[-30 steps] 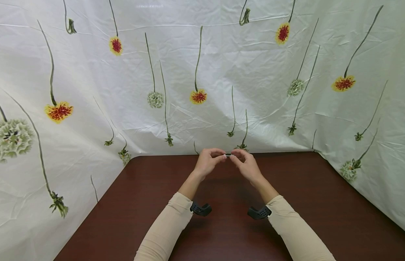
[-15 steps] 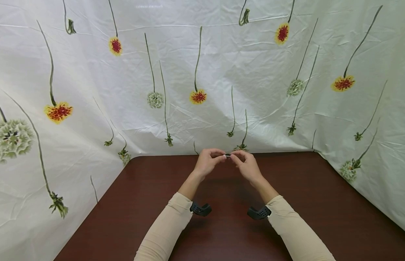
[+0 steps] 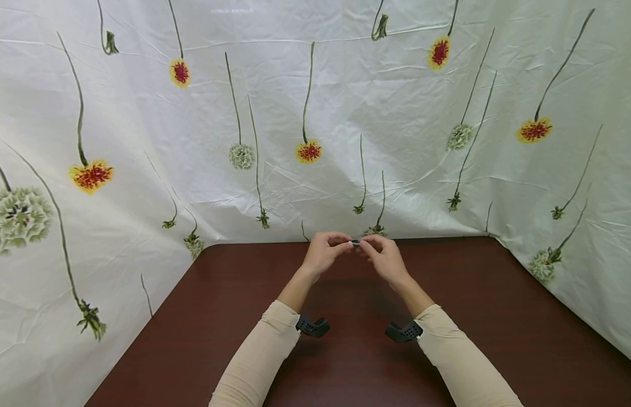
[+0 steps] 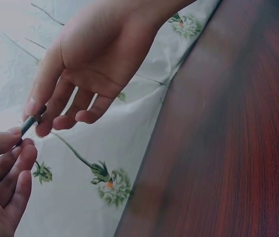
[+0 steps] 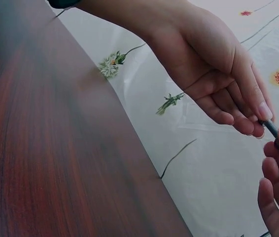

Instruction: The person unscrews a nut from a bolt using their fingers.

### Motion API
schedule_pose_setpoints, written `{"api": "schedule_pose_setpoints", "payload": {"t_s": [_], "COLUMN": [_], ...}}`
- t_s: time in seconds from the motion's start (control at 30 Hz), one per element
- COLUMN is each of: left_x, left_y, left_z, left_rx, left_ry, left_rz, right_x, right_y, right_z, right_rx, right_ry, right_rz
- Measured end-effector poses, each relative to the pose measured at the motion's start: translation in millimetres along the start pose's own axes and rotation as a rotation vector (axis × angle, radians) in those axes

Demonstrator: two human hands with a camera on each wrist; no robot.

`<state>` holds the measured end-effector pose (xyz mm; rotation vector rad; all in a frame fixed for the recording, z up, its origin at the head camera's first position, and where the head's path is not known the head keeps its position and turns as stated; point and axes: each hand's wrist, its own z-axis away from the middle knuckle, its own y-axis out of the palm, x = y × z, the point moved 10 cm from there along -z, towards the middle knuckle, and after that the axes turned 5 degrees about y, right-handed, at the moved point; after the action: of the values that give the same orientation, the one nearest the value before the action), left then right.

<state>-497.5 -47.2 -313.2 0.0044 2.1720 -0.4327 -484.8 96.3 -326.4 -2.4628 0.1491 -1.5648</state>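
Note:
A small dark threaded bolt (image 3: 355,243) is held in the air between both hands, over the far edge of the table. My left hand (image 3: 321,253) pinches one end between thumb and fingertip; in the left wrist view, this hand is at lower left. My right hand (image 3: 388,261) pinches the other end and appears at the top of that view. A dark collar sits round the bolt (image 4: 28,124) near the right fingertips; whether it is a nut or a washer, I cannot tell. Threads show on the bolt (image 5: 271,129) in the right wrist view, its ends covered by fingers.
A dark red-brown wooden table (image 3: 346,362) lies beneath the forearms. White cloth (image 3: 274,102) printed with flowers hangs behind it and along both sides. Dark straps with camera mounts (image 3: 313,327) are on both wrists, below beige sleeves (image 3: 266,353).
The right fingertips have shifted slightly on the bolt, and the bolt's visible part looks a little different. The left hand and both forearms stay in place.

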Motion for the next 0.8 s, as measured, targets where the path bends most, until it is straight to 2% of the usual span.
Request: {"api": "schedule_pose_setpoints", "payload": {"t_s": [0.17,0.37,0.63,0.8], "left_x": [0.1,0.3,0.3,0.6], "left_y": [-0.9,-2.4,-1.3,-1.5], "left_z": [0.0,-0.4,-0.1,0.2], "left_rx": [-0.006,-0.009,0.009,0.008], "left_ry": [0.001,-0.006,-0.014,-0.02], "left_rz": [0.007,0.002,0.043,0.015], "right_x": [4.1,0.8,3.1,0.7], "right_y": [0.1,-0.5,1.6,1.8], "right_z": [0.2,-0.4,0.2,0.2], "right_rx": [-0.002,0.008,0.017,0.011], "right_ry": [-0.05,0.002,-0.004,0.017], "right_rz": [0.025,-0.015,-0.009,-0.003]}}
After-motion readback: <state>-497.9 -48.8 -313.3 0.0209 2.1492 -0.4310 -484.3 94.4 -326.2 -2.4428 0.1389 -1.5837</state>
